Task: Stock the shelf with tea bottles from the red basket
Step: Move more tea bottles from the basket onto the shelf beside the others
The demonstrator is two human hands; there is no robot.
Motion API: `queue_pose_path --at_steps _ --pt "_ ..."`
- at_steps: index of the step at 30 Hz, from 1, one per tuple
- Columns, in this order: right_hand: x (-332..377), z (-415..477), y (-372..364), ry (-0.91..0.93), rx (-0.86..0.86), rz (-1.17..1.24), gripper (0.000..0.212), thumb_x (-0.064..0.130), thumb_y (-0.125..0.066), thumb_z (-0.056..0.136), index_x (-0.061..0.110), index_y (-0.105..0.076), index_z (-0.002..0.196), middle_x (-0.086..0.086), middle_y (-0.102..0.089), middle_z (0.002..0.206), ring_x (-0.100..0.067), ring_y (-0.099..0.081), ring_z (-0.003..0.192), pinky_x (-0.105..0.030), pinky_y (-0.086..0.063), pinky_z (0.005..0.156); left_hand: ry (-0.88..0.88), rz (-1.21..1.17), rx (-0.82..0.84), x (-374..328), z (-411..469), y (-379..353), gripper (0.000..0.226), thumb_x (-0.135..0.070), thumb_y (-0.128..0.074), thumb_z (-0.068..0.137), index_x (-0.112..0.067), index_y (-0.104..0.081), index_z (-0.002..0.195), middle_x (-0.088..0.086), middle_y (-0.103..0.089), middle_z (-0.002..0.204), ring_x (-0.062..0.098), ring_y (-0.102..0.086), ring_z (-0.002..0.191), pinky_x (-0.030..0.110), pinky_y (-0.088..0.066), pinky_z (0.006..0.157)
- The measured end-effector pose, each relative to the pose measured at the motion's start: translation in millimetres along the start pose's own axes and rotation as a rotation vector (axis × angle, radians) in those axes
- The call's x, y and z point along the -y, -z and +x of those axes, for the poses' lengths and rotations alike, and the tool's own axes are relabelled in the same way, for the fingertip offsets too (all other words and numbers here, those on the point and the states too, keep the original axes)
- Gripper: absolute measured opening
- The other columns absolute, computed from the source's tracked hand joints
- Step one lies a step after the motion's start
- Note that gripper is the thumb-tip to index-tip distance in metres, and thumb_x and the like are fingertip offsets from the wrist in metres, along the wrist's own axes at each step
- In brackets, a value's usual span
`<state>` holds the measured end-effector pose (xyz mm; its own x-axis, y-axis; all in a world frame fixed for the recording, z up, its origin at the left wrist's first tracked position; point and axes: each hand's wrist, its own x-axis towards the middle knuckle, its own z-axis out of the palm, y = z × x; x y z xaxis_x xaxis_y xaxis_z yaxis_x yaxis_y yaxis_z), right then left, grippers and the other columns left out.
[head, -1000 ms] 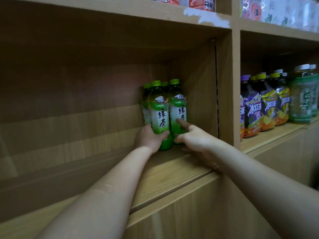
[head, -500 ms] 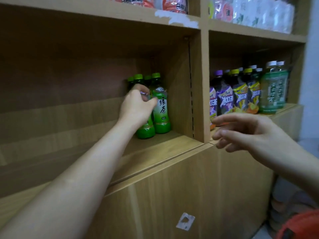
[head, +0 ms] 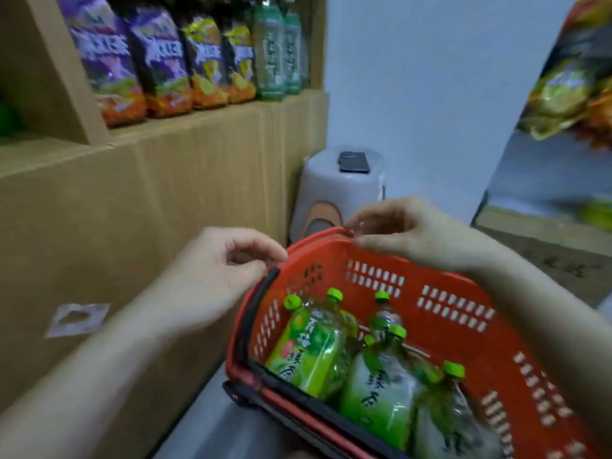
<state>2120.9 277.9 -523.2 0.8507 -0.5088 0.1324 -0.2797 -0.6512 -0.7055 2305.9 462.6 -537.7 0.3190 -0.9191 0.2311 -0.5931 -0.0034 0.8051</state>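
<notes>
A red basket [head: 463,293] sits low at the lower right, its black handle folded along the near rim. Inside lie several green tea bottles [head: 314,352] with lime caps. My left hand [head: 218,270] hovers just left of the basket's far corner, fingers loosely curled and holding nothing. Over the basket's far rim is my right hand [head: 407,236], fingers bent and empty, close to the rim. The wooden shelf [head: 205,111] stands at the upper left; a green blur at its left edge is all that shows of the stocked bottles.
Purple, yellow and green-labelled bottles [head: 185,58] fill the right shelf bay. A grey stool [head: 341,190] with a dark phone on it stands behind the basket by the pale wall. A blurred rack of goods [head: 576,77] rises at the right.
My view swung down and right from the shelf to the basket. My left hand let go of the shelved green bottle, and both hands moved down over the basket.
</notes>
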Motion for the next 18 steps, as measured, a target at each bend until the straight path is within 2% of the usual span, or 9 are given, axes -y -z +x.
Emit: queue_pose_path --at_steps 2,3,5,6,9,13,16,18 --pt "-31 -13 -3 -0.092 0.111 -0.160 0.036 0.018 -0.069 0.087 0.019 -0.062 0.122 -0.001 -0.071 0.106 -0.010 -0.066 0.095 -0.015 -0.050 0.081 0.023 0.118 0.047 10 11 -24 0.032 0.005 -0.062 0.084 -0.025 -0.074 0.079 -0.010 -0.075 0.078 0.003 -0.068 0.076 0.019 -0.051 0.076" --pt "-46 -18 -6 -0.142 0.174 -0.225 0.044 0.023 -0.070 0.086 0.022 -0.057 0.129 0.000 -0.067 0.114 -0.010 -0.063 0.102 -0.015 -0.048 0.085 0.025 0.166 0.072 14 16 -35 0.030 0.001 -0.063 0.084 -0.026 -0.074 0.078 -0.011 -0.074 0.079 0.001 -0.067 0.077 0.016 -0.050 0.077" --pt "-74 -29 -13 -0.229 0.242 -0.294 0.057 0.030 -0.069 0.086 0.027 -0.047 0.138 0.001 -0.059 0.129 -0.011 -0.057 0.115 -0.018 -0.043 0.093 0.023 0.271 0.142 17 26 -56 0.027 -0.006 -0.065 0.083 -0.031 -0.072 0.077 -0.016 -0.071 0.079 -0.003 -0.063 0.075 0.009 -0.044 0.071" --pt "-86 -33 -16 -0.272 0.256 -0.301 0.060 0.032 -0.068 0.087 0.027 -0.043 0.141 0.000 -0.055 0.135 -0.012 -0.054 0.120 -0.020 -0.041 0.096 0.031 0.321 0.177 18 32 -65 0.026 -0.008 -0.066 0.083 -0.033 -0.071 0.078 -0.018 -0.069 0.078 -0.003 -0.062 0.073 0.012 -0.043 0.070" --pt "-121 -44 -22 -0.410 0.335 -0.296 0.061 0.033 -0.061 0.092 0.027 -0.036 0.146 -0.003 -0.049 0.143 -0.017 -0.049 0.126 -0.026 -0.038 0.101 0.069 0.381 0.261 18 48 -94 0.025 -0.010 -0.065 0.083 -0.034 -0.072 0.080 -0.020 -0.065 0.073 -0.001 -0.060 0.073 0.022 -0.044 0.071" --pt "-159 -56 -18 -0.544 0.403 -0.240 0.055 0.031 -0.055 0.095 0.026 -0.035 0.146 -0.004 -0.049 0.144 -0.020 -0.050 0.127 -0.035 -0.038 0.106 0.083 0.443 0.403 6 72 -141 0.022 -0.016 -0.058 0.090 -0.031 -0.073 0.096 -0.022 -0.062 0.091 0.001 -0.058 0.079 0.022 -0.043 0.080" --pt "-179 -61 -13 -0.641 0.402 -0.227 0.053 0.031 -0.052 0.097 0.026 -0.034 0.146 -0.004 -0.042 0.149 -0.023 -0.043 0.134 -0.039 -0.033 0.112 0.119 0.527 0.549 5 95 -190 0.024 -0.025 -0.053 0.095 -0.019 -0.069 0.112 -0.007 -0.064 0.109 0.016 -0.062 0.098 0.031 -0.047 0.091" --pt "-189 -60 -12 -0.674 0.335 -0.173 0.051 0.029 -0.051 0.097 0.024 -0.036 0.146 -0.004 -0.039 0.152 -0.023 -0.041 0.135 -0.037 -0.033 0.112 0.187 0.619 0.586 11 109 -221 0.034 -0.035 -0.049 0.097 -0.009 -0.062 0.116 0.006 -0.065 0.110 0.027 -0.062 0.105 0.036 -0.049 0.088"
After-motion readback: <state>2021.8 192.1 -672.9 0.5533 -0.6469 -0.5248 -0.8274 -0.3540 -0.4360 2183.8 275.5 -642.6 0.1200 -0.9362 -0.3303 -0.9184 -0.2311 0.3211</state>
